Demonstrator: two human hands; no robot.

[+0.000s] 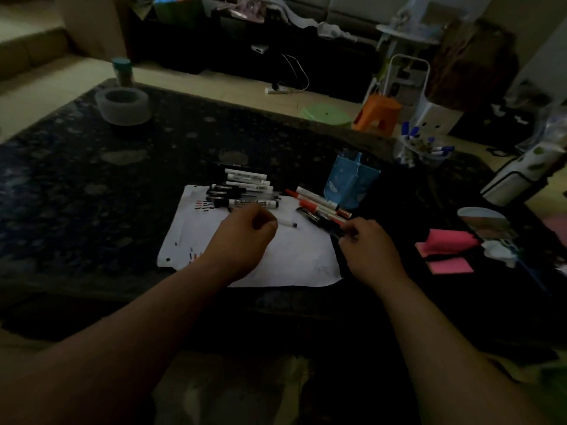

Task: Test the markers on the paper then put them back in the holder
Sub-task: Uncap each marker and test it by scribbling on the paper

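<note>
Pretty dim feed from the head cam, but here's what I've got. The left hand [248,228] is balled up over the middle of the paper [294,259], fingers curled round a white marker [287,223]. Its dark-tipped end sticks out to the right, low over the sheet. I can't tell if it actually touches the paper.

The right hand [365,240] is just off the paper's right edge, fingertips pinching the near end of a black marker [319,220]. That one lies slanted on the table [92,179], right next to the red markers [319,205], which point up-left toward the paper's top right corner.

The marker pile [245,187], black ones and white ones, sits along the paper's top edge, partly on the sheet. All of them lie roughly sideways.

The paper has short test strokes [204,205] near the top left, black and red, plus a few more down by the lower left edge.

The holder [349,182] is blue and stands upright on the table just behind the red markers, off the paper. I can't make out anything inside it from this angle.

Other stuff on the table: pink sticky notes [445,243] off to the right, a tape roll [122,102] at the far left, and a clear cup [420,148] of blue pens behind the holder.
</note>
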